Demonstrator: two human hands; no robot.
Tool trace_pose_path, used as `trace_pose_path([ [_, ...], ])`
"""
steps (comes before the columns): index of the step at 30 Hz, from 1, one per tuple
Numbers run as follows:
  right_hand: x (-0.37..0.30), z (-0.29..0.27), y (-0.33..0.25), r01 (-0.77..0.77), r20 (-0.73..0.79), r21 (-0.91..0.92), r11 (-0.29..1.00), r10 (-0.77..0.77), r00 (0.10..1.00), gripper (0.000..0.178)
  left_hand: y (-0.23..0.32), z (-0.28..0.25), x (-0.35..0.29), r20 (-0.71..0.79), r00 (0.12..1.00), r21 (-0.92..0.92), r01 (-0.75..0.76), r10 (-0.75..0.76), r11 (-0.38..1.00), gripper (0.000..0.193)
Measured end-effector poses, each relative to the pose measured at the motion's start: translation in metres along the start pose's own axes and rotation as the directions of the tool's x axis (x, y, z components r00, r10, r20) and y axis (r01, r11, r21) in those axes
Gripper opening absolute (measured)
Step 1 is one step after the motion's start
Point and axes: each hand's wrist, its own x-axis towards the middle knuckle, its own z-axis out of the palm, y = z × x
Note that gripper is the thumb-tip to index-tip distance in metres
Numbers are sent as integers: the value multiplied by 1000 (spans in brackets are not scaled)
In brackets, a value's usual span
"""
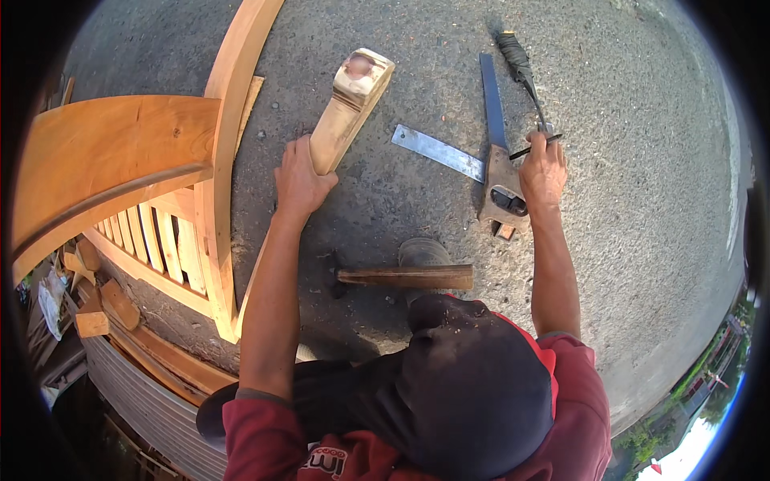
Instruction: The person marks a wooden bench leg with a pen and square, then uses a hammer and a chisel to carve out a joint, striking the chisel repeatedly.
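Observation:
My left hand [301, 180] is closed around the lower part of a pale wooden post [345, 120], whose far end is rounded with a carved neck. My right hand [544, 172] is closed on a thin black stick [521, 152], pencil-like, which pokes out on both sides of the fingers. Right beside that hand lies a handsaw [494, 108] with a narrow-looking blue blade and a brown handle with a hole. A flat metal blade [437, 151] reaches left from the saw handle. A tool with a black wrapped grip [515, 58] has its thin shaft running toward my right hand.
Nearer to me, a hammer [409, 276] with a wooden handle lies crosswise, beside a grey rounded thing [423, 252]. At left stands a wooden furniture frame [216, 160] with slats. Wood offcuts [120, 305] and corrugated sheet [152, 401] lie beyond it. Rough concrete ground [642, 184] spreads right.

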Motion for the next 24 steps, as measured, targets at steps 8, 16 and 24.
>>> trace_pose_path([
  [8,-44,-49,25,-288,227,435,853,205,952,27,14,4,-22,-324,928,175,-135,186,975,81],
  [16,-65,-51,-62,-200,291,26,979,184,939,47,87,44,-40,32,791,59,-612,611,789,58],
  [24,-12,-63,-21,-21,212,-88,996,39,976,39,130,98,-3,20,691,348,-683,723,642,49],
])
